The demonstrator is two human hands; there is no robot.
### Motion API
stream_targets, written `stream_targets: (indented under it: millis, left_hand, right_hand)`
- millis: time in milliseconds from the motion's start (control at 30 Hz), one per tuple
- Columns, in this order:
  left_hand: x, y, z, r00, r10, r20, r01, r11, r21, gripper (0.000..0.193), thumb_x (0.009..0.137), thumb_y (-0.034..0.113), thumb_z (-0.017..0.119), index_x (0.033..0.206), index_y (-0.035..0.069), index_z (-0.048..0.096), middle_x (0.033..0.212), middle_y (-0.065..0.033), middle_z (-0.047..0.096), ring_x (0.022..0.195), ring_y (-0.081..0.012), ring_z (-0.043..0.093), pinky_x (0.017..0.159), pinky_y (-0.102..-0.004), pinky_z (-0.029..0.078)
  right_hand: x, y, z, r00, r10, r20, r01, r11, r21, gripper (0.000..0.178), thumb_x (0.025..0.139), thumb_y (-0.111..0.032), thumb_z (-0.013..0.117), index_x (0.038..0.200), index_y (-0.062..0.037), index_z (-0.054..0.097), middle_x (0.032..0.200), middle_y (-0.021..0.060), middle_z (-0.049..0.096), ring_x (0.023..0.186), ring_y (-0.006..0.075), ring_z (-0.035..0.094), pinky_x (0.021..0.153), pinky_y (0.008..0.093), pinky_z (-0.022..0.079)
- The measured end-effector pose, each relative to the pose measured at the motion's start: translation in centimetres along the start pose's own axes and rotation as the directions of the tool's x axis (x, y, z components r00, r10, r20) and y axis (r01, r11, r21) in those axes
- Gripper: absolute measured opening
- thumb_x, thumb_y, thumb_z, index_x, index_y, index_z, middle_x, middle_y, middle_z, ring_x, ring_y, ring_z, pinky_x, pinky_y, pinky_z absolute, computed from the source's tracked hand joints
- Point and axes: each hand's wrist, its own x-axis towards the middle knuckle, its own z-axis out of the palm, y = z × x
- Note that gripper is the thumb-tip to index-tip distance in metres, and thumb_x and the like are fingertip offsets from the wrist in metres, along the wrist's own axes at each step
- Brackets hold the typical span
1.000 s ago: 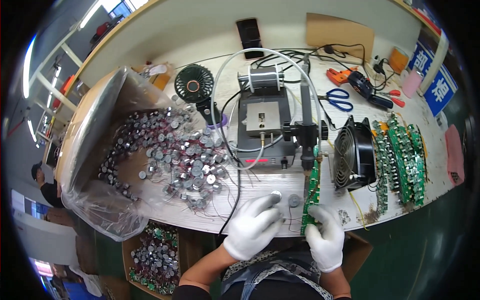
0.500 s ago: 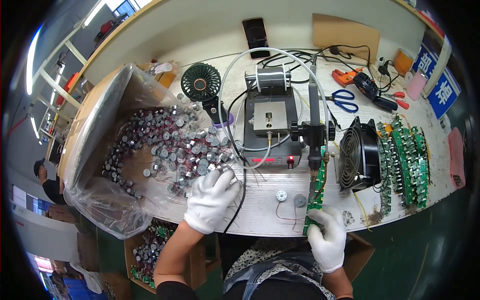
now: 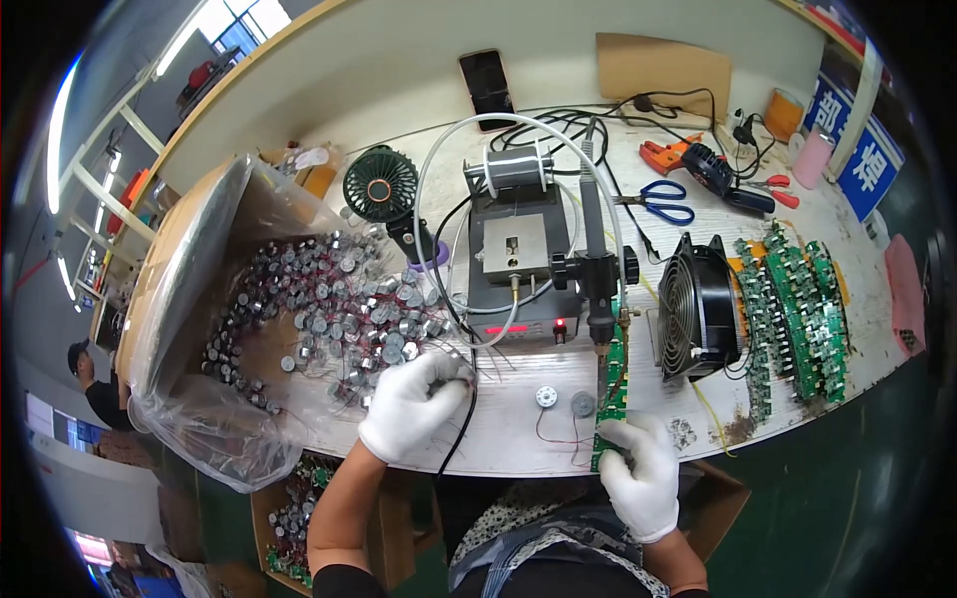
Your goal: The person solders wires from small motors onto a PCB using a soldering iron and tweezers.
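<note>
My left hand (image 3: 414,404), in a white glove, is closed in a pinch beside the near right edge of a heap of small round metal motors (image 3: 344,299) with thin wires. Whatever lies between its fingertips is too small to make out. My right hand (image 3: 643,476), also gloved, grips the near end of a narrow green circuit board strip (image 3: 612,404) between thumb and fingers. A soldering iron (image 3: 600,309), clamped upright in a holder, points down at that strip. Left of the board lie a pale motor (image 3: 545,397) and a grey motor (image 3: 582,403), their wires trailing toward it.
A soldering station (image 3: 518,324) with a solder spool (image 3: 515,167) stands mid-table, a small fan (image 3: 381,187) to its left. Rightward are a black cooling fan (image 3: 695,309), several finished-looking boards (image 3: 797,319) and blue-handled scissors (image 3: 663,204). A plastic-lined box (image 3: 189,299) borders the heap.
My left hand has drawn back slightly from the motor heap, its fingers now pinched together. My right hand keeps its hold on the circuit board. The whole view has shifted a little.
</note>
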Motion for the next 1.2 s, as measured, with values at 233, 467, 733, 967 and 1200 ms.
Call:
stream_targets:
  millis: [233,467,733,967,1200]
  left_hand:
    - [0.4,2.8,3.1,0.969,-0.063,0.239,0.124,0.960,-0.251,0.008,0.085,0.004,0.063,0.089,-0.004,0.064,0.083,-0.0052,0.067,0.077,-0.0086,0.060,0.072,-0.0244,0.048]
    - [1.2,3.3,4.2,0.892,0.376,0.250,-0.423,0.890,0.168,0.011,0.081,0.018,0.071,0.086,0.009,0.068,0.080,-0.0103,0.066,0.074,-0.0290,0.065,0.063,-0.0343,0.052]
    - [0.8,4.7,2.0,0.872,0.370,0.321,-0.489,0.688,0.537,0.015,0.080,0.017,0.067,0.095,0.015,0.064,0.077,-0.0066,0.063,0.070,-0.0291,0.064,0.059,-0.0395,0.050]
    - [1.1,6.1,1.3,0.866,0.333,0.373,-0.467,0.804,0.367,0.010,0.077,0.009,0.069,0.087,0.009,0.068,0.079,-0.0094,0.065,0.071,-0.0291,0.066,0.064,-0.0371,0.053]
    - [-1.6,4.0,7.5,0.877,0.479,-0.015,-0.451,0.836,0.313,0.018,0.070,-0.001,0.071,0.087,0.005,0.067,0.078,-0.0100,0.065,0.067,-0.0284,0.065,0.059,-0.0344,0.052]
  right_hand:
    - [-0.1,-0.3,0.0,1.000,-0.019,-0.007,0.019,1.000,-0.016,0.028,0.073,0.004,0.063,0.100,-0.0010,0.067,0.099,0.0147,0.061,0.087,0.0288,0.061,0.076,0.0347,0.050]
    - [0.1,-0.5,0.0,1.000,0.001,-0.003,-0.001,1.000,0.012,0.029,0.073,0.003,0.064,0.102,-0.0013,0.067,0.100,0.0152,0.061,0.091,0.0295,0.061,0.080,0.0354,0.050]
    - [0.2,-0.5,0.0,0.999,-0.044,-0.001,0.044,0.999,-0.020,0.029,0.073,0.004,0.064,0.102,-0.0014,0.067,0.099,0.0150,0.060,0.088,0.0291,0.062,0.078,0.0350,0.050]
    - [0.1,-0.6,0.0,0.999,-0.052,-0.006,0.052,0.998,-0.045,0.029,0.073,0.003,0.064,0.102,-0.0015,0.068,0.100,0.0150,0.061,0.089,0.0289,0.062,0.078,0.0348,0.051]
    - [0.1,-0.7,0.1,1.000,-0.031,-0.001,0.031,0.999,-0.012,0.031,0.074,0.002,0.064,0.105,-0.0010,0.066,0.102,0.0154,0.061,0.093,0.0299,0.062,0.081,0.0357,0.050]
